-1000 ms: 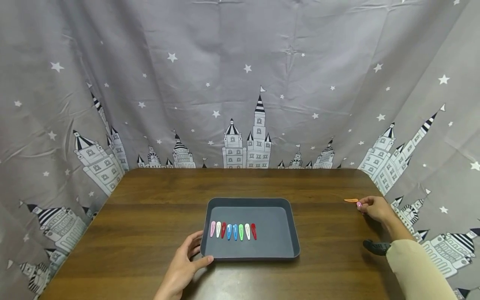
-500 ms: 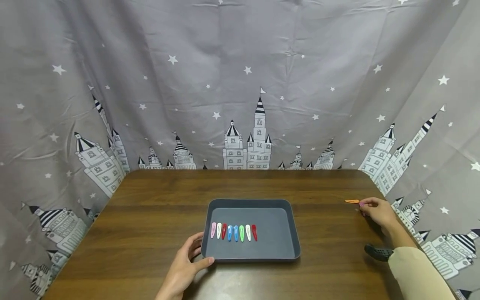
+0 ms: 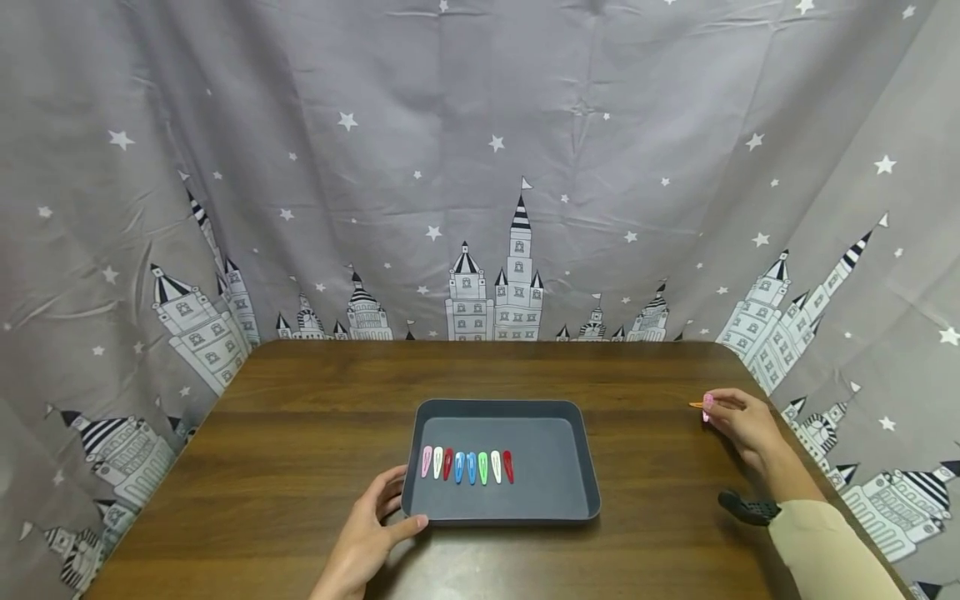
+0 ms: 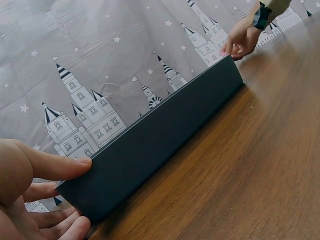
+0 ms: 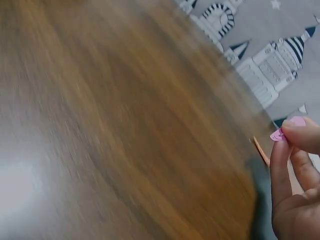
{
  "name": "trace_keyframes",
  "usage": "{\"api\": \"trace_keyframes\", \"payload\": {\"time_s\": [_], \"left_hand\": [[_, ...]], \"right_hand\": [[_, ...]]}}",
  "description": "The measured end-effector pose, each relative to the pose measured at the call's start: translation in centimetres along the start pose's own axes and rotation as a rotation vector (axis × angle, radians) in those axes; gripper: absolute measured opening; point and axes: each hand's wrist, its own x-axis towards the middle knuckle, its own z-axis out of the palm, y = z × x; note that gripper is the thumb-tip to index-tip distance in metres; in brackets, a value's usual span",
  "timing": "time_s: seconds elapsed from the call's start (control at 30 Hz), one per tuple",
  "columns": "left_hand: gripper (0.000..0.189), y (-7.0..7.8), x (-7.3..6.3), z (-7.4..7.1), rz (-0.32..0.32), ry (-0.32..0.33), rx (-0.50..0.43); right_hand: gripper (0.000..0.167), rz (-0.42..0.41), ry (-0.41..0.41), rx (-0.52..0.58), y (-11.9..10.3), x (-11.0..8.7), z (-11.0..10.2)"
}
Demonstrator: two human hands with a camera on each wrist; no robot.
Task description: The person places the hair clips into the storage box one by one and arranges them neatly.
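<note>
Between the thumb and fingertips of my right hand (image 3: pixel 750 427) a pink snap hair clip (image 3: pixel 707 405) is pinched, raised over the right side of the table. An orange hair clip (image 5: pixel 260 150) lies on the wood just beyond it, partly covered by the hand in the head view. My left hand (image 3: pixel 367 521) grips the near left corner of a dark grey tray (image 3: pixel 551 467), thumb on the rim and fingers along the outer wall. Inside the tray a row of several hair clips stands side by side at the left: pink, white, red, blue, green (image 3: pixel 483 467), white and red.
The brown wooden table (image 3: pixel 300 400) extends on all sides of the tray. A grey curtain (image 3: pixel 480 167) printed with stars and castles hangs behind and beside it. A dark strap device (image 3: pixel 750 508) sits on the right wrist by a cream sleeve (image 3: pixel 825 542).
My right hand has lifted the pink hair clip and shifted slightly left, now covering part of the orange clip. The left hand and tray stay in place.
</note>
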Motion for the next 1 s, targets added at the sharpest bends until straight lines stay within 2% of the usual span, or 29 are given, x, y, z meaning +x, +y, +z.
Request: {"api": "trace_keyframes", "payload": {"time_s": [0.2,0.33,0.53,0.77,1.0], "left_hand": [[0.078,0.1,-0.2,0.0,0.008,0.003,-0.001],[0.078,0.2,-0.2,0.0,0.006,0.003,0.004],[0.078,0.3,-0.2,0.0,-0.008,0.004,0.005],[0.078,0.1,-0.1,0.0,0.007,0.0,0.0],[0.078,0.1,-0.1,0.0,-0.012,0.003,-0.002]], "right_hand": [[0.033,0.034,-0.046,0.188,-0.1,0.3,1.4],[0.035,0.071,-0.039,0.253,-0.4,0.2,2.4],[0.033,0.143,-0.042,0.264,-0.9,0.1,4.2],[0.03,0.153,-0.07,0.263,-1.5,0.1,7.0],[0.03,0.18,-0.103,0.293,-1.9,-0.5,9.7]]}}
